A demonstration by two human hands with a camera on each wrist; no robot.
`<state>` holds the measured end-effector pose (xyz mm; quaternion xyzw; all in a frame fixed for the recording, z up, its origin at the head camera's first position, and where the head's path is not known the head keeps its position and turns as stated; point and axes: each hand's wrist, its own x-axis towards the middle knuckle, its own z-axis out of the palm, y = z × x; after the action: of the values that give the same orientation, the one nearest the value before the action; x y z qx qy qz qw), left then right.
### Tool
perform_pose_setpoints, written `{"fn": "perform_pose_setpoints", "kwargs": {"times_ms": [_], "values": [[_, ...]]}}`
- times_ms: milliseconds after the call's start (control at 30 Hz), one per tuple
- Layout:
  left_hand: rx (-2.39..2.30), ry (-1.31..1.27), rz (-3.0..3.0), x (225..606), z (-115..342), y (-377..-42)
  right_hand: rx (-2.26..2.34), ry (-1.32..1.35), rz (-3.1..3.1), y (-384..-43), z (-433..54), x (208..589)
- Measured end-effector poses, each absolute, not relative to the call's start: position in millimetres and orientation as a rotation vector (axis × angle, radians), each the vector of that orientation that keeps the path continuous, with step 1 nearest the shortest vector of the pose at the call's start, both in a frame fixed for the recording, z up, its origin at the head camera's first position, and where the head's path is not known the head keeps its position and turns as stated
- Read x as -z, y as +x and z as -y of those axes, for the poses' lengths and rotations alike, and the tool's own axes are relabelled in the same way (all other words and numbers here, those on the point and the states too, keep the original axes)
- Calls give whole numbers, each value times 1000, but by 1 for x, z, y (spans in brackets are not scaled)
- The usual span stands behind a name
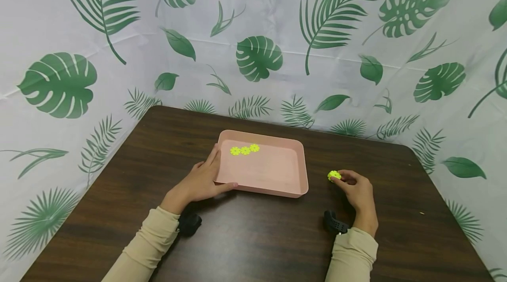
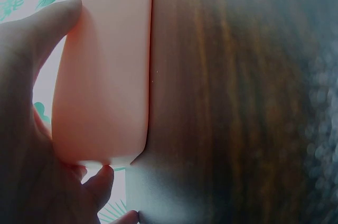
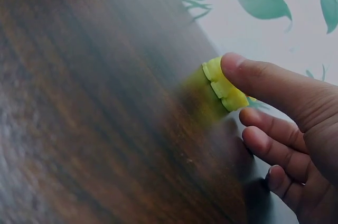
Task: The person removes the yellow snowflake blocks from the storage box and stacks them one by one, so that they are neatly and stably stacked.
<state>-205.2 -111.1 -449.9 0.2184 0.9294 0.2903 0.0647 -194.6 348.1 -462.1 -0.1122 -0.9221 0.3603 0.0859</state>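
Note:
A pink rectangular tray point(image 1: 261, 172) lies on the table with three bright yellow flower-shaped discs point(image 1: 245, 151) in a row near its back left. My left hand point(image 1: 202, 178) holds the tray's front left corner, thumb over the front rim and fingers along the left side. In the left wrist view, the thumb point(image 2: 68, 12) meets the upper edge of the tray wall point(image 2: 105, 76). To the right of the tray, my right hand point(image 1: 358, 187) pinches another yellow flower-shaped piece point(image 1: 334, 175). Its scalloped edge point(image 3: 221, 86) shows close over the table in the right wrist view.
The dark wooden table point(image 1: 261, 238) reaches back to a white curtain point(image 1: 222, 22) printed with green leaves. A small pale scrap point(image 1: 421, 213) lies at the right. Black wrist devices point(image 1: 336, 224) sit below both hands.

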Motion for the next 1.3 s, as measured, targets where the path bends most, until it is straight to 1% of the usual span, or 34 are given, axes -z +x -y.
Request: {"fn": "perform_pose_setpoints", "kwargs": {"times_ms": [567,733,867,1000,1167,1300], "values": [[-881,651,-2806,453,113,-205,-1090,-320,2771,-198,-347,461],[-887,656,-2802,452,113,-206,-1112,-315,2772,-193,-349,457],[-879,663,-2799,450,114,-207,-1150,-397,2731,-185,-351,449],[-870,658,-2798,449,116,-208,-1159,-423,2684,-184,-347,438],[-866,672,-2791,449,116,-208,-1113,-404,2640,-187,-331,419],[-869,680,-2799,452,117,-208,-1122,-326,2639,-195,-311,405]]}}
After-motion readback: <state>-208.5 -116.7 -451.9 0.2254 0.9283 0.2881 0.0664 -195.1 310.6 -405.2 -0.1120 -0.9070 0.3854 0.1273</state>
